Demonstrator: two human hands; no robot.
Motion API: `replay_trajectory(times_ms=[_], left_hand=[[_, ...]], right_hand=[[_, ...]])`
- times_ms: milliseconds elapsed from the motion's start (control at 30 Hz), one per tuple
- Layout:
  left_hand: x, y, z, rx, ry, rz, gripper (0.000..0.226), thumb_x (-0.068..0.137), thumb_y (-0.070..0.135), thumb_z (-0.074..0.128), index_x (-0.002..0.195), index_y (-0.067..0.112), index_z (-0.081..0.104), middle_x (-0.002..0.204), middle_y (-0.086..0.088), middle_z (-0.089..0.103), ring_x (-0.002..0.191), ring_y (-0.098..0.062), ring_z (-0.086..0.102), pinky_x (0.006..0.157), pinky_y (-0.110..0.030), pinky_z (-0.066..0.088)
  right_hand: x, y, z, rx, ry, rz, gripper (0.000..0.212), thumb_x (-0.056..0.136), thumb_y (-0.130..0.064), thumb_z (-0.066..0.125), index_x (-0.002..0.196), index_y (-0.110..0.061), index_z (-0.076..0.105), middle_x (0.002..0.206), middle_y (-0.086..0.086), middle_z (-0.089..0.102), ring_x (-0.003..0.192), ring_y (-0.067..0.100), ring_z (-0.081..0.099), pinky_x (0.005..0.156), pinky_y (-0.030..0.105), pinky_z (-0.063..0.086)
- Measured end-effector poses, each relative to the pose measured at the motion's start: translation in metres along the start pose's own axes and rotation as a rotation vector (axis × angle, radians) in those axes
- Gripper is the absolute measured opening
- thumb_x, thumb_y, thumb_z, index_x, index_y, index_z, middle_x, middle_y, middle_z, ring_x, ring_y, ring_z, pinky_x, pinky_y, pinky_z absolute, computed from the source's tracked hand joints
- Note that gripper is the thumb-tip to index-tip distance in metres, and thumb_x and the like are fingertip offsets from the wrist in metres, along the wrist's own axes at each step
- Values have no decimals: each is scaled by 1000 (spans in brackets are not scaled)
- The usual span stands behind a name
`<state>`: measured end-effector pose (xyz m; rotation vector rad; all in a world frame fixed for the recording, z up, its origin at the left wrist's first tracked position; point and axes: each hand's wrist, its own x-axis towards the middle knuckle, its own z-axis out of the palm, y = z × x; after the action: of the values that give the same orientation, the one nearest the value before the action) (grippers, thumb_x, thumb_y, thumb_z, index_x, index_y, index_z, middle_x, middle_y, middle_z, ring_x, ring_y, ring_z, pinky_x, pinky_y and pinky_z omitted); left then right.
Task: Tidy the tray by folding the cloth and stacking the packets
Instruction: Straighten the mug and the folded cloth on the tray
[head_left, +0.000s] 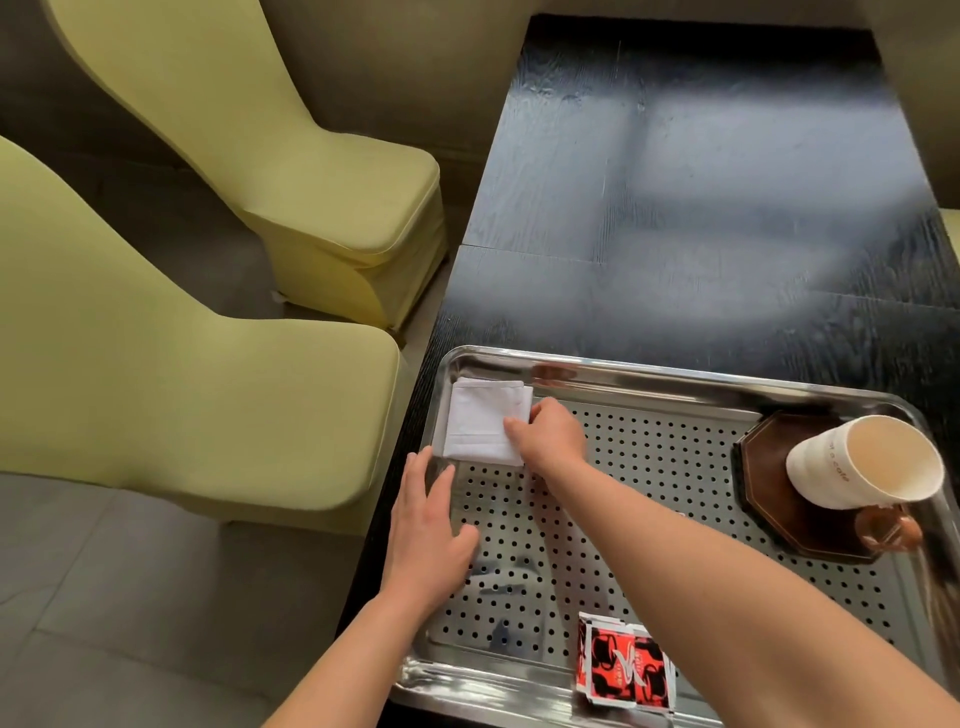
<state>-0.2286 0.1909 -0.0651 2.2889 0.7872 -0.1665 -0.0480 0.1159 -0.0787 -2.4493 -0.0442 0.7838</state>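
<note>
A white cloth, folded into a small square, lies in the far left corner of the perforated steel tray. My right hand rests on the cloth's right edge, with fingers pinching it. My left hand lies flat and open on the tray's left side, just below the cloth, holding nothing. A stack of red, black and white packets sits near the tray's front edge, partly behind my right forearm.
At the tray's right end a white paper cup stands on a dark octagonal coaster. The tray sits on a black wooden table. Two chairs with yellow-green covers stand to the left.
</note>
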Motion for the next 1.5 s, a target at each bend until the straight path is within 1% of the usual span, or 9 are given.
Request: replay_trajectory(times_ms=[167,300,467,633,833,967,1133,1300,1500], left_hand=[[0,-6,-1,-11,-16,9,71,88,23,57,152,21,29,160,20,-9,151,-9,-5,122,-42,20],[-1,-7,1,-7,-12,15,71,88,23,57,152,22,28,161,19,-10,151,-10,-8,123,-44,18],[-1,-7,3,2,3,22,70,87,24,58,151,24,30,162,16,-9,151,-10,-9,123,-42,16],[-1,-8,4,9,25,17,67,87,24,58,150,24,33,161,18,-8,151,-9,-8,122,-43,19],[1,-8,8,51,36,38,67,87,22,56,150,24,33,163,13,-9,150,-9,-15,122,-39,13],[0,-7,6,34,42,35,66,88,22,57,149,24,33,162,14,-9,150,-9,-15,123,-40,12],[-1,-7,5,19,35,38,65,88,22,57,149,25,34,161,17,-10,150,-7,-15,122,-39,11],[-2,-6,3,15,33,28,65,88,22,57,149,24,34,161,17,-8,150,-8,-12,123,-41,14],[-2,-4,2,-6,22,19,65,88,22,57,149,24,35,161,17,-9,150,-8,-13,123,-43,15]], right_hand=[[8,8,-9,-48,56,-14,14,92,-30,62,97,-17,61,100,3,69,90,23,61,73,34,47],[8,21,-18,-8,55,-37,31,90,-37,65,111,-15,61,109,2,67,97,22,63,81,37,51],[-6,20,-14,-294,320,-550,54,98,-39,54,148,-23,42,148,-1,47,133,25,43,104,41,46],[-3,37,8,-733,47,-701,68,104,-54,15,160,-18,1,168,0,-6,155,22,-11,127,45,5],[4,50,19,-721,-2,-653,71,103,-56,9,158,-17,-10,166,-1,-19,152,17,-23,127,43,-3],[4,46,10,-601,-39,-677,67,104,-54,16,159,-21,-3,166,-6,-13,153,14,-17,127,42,-1],[-6,54,-1,-406,221,-721,56,106,-37,35,156,-14,27,165,-3,16,155,15,11,127,39,9],[-4,53,-1,-511,62,-612,64,105,-43,36,160,-17,15,168,-4,9,155,15,7,126,36,3],[-19,39,0,-191,301,-467,46,98,-35,58,137,-11,53,138,9,52,124,28,49,103,42,45]])
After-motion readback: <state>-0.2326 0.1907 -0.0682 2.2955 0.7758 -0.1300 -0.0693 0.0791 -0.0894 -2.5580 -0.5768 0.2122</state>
